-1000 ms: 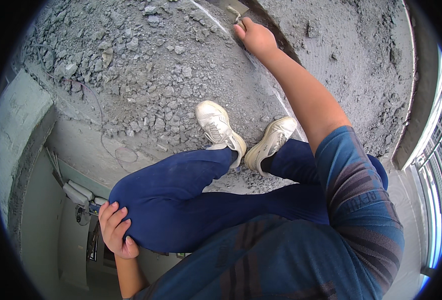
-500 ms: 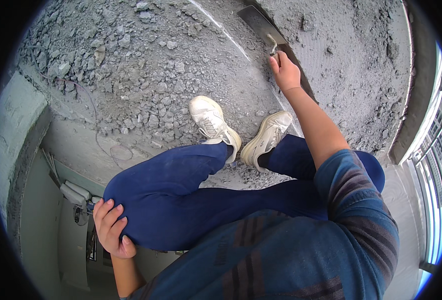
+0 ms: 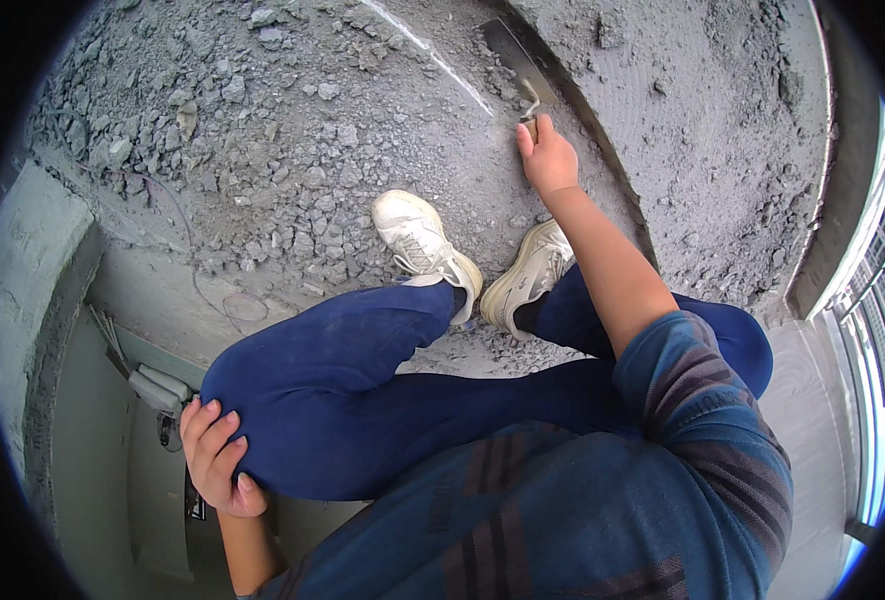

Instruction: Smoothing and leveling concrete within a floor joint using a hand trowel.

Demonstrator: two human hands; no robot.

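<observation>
My right hand [image 3: 549, 160] is closed round the handle of a plastering trowel [image 3: 518, 64]. The trowel's long metal blade points away from me and lies low over the grey rubble, just left of the dark edge [image 3: 602, 140] of a smoother grey layer. Most of the handle is hidden in my fist. On my left knee rests my left hand [image 3: 217, 455], fingers apart over the blue trousers [image 3: 332, 400], with no tool in it. Both my white shoes [image 3: 417, 235] stand on the dusty ground between the hands.
Loose grey rubble [image 3: 252, 150] covers the ground ahead and to the left. A white line [image 3: 432, 55] crosses it. At far left a concrete block [image 3: 47, 225] rises near a thin wire [image 3: 187, 230]. The smoother grey layer [image 3: 712, 130] spreads to the right, bounded by a ledge [image 3: 830, 200].
My right hand has moved left and slightly toward me with the trowel, so the blade now sits off the dark edge. My left hand stays on the knee.
</observation>
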